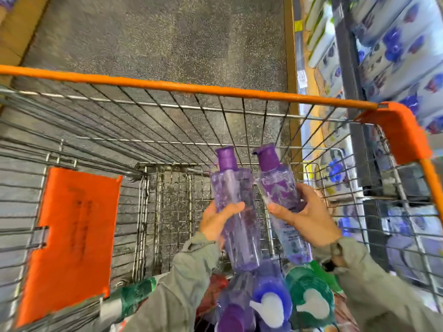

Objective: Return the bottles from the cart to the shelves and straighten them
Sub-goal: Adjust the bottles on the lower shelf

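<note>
Two clear purple bottles with purple caps are held up over the wire cart (215,109). My left hand (215,224) grips the left purple bottle (236,200) around its middle. My right hand (304,216) grips the right purple bottle (278,188), which tilts slightly and touches the left one. Below them, at the near end of the cart, lie more bottles: a purple one with a white pump (271,300), a green one with a white pump (311,300) and a purple-capped one (232,319).
The cart has an orange rim (167,85) and an orange flap (74,236) on its left side. Shelves (395,51) stacked with white and purple-flowered packs stand to the right, close beside the cart. Speckled grey floor (155,32) lies ahead.
</note>
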Motion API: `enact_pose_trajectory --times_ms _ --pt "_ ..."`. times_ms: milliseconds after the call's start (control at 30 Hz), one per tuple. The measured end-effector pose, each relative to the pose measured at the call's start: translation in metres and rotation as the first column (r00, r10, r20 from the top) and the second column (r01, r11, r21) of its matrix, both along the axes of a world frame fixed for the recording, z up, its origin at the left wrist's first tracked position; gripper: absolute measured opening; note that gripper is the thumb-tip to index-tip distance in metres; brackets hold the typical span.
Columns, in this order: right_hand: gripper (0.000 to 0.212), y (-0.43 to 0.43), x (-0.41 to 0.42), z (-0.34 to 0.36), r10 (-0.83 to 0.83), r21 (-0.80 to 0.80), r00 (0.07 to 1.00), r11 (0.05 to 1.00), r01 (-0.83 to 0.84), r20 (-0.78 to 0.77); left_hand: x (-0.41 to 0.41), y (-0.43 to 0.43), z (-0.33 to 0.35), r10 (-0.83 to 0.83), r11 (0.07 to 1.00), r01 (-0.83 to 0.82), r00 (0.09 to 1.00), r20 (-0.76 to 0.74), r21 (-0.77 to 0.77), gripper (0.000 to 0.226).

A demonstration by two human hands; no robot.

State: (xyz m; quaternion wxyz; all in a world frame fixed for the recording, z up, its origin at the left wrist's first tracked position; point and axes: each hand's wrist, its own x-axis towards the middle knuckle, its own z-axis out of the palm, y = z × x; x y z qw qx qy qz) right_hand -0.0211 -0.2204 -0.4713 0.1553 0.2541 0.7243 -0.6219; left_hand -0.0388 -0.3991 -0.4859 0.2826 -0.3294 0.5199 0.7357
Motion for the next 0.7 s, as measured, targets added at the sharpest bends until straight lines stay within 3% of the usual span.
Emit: enact_pose_trajectory --times_ms 67,100,333,500,600,700 --pt "0.068 -0.004 0.0 0.003 -0.01 -0.011 1.0 1.0 0.009 -0.012 0.003 -0.002 0.0 0.027 1.0 -0.027 1.0 0.007 -0.005 0.109" --pt "0.067 -0.005 0.0 0.004 -0.016 -0.016 1.0 1.0 0.016 -0.016 0.003 -0.003 -0.005 0.03 1.0 -0.03 1.0 -0.001 0.007 0.115" --pt "0.06 -0.005 0.002 0.004 -0.031 -0.02 0.999 0.999 0.031 -0.036 0.002 -0.005 -0.004 0.046 0.999 -0.045 0.997 -0.062 0.017 0.089" --pt "0.078 0.002 0.009 0.002 -0.043 -0.008 0.999 0.999 0.042 -0.028 -0.001 -0.006 0.0 0.026 1.0 -0.025 0.997 -0.069 0.01 0.066" --pt "0.071 0.005 0.011 0.003 -0.032 0.014 0.999 0.999 0.032 -0.031 -0.001 -0.004 -0.002 0.058 0.985 -0.041 0.994 -0.095 0.17 0.054" --pt "0.077 0.009 0.012 0.002 -0.036 0.02 0.999 0.999 0.037 -0.025 -0.002 0.004 0.002 0.118 0.974 -0.091 0.986 -0.119 0.208 0.037"
